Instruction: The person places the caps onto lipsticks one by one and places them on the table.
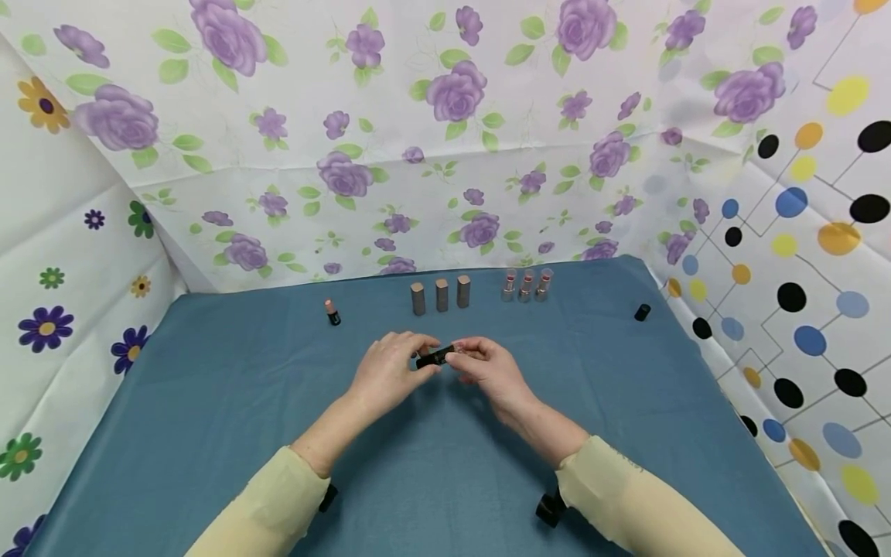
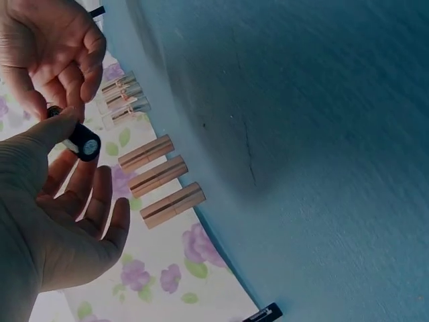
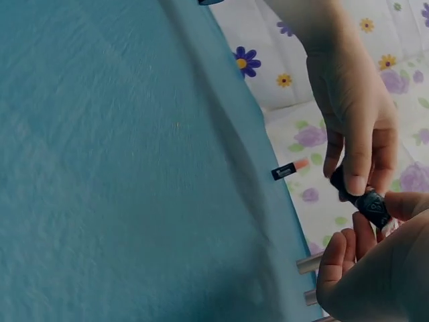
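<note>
In the head view, a black lipstick tube (image 1: 433, 358) is held above the middle of the table between both hands. My left hand (image 1: 390, 367) pinches its left end with thumb and fingers. At the other end my right hand (image 1: 496, 375) pinches the tube, and something pinkish shows between those fingertips. The left wrist view shows the round end of the black tube (image 2: 87, 143) by the left thumb, the other left fingers spread loosely. White lettering is visible on the tube (image 3: 373, 206) in the right wrist view. The right fingertips hide part of its far end.
On the blue cloth (image 1: 244, 402), behind the hands, stand several brown-grey lipstick tubes (image 1: 442, 295) and clear-capped lipsticks (image 1: 525, 286). An uncapped peach lipstick (image 1: 332, 312) stands at back left. A small black cap (image 1: 642, 312) lies at far right. Patterned cloth walls (image 1: 455, 170) enclose the table.
</note>
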Available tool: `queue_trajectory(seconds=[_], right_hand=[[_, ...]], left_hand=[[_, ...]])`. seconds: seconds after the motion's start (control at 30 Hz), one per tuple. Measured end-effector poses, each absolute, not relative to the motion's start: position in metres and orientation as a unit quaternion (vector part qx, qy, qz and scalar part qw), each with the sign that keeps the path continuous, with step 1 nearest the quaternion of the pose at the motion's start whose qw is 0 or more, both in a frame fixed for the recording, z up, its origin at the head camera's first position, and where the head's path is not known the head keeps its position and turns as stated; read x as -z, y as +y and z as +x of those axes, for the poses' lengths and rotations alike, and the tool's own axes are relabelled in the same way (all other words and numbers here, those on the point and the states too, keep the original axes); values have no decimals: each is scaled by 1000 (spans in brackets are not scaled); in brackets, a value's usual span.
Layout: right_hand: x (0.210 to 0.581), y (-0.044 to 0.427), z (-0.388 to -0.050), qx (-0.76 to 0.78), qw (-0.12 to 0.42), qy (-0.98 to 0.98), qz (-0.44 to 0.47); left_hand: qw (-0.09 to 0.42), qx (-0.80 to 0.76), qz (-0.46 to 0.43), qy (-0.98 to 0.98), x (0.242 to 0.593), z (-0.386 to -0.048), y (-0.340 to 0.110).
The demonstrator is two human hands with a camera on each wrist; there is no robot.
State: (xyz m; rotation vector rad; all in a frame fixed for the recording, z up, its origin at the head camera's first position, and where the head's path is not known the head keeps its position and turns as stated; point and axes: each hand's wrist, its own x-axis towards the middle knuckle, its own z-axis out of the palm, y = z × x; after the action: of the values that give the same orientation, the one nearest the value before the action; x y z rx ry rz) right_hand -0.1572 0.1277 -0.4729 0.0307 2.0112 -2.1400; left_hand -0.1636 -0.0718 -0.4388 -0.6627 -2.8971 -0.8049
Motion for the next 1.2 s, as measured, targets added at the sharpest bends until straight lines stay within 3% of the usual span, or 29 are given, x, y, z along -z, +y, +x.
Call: queue_trajectory(seconds=[0.27,0.5,0.8,1.2], right_hand=[[459,143,-162,669,114,732,-48],[455,177,-171,611,75,786,-50],[458,221,-180,399,10,912,-96],[471,240,-178,351,-6,931,-101]], left_hand=[[10,276,-167,-946,444,-181,-84],[-2,314,-121,-942,452,-210,-100],[-9,335,-66,-940,465,-242,-112],[-30,318,-16,-948,478,-270,-107]])
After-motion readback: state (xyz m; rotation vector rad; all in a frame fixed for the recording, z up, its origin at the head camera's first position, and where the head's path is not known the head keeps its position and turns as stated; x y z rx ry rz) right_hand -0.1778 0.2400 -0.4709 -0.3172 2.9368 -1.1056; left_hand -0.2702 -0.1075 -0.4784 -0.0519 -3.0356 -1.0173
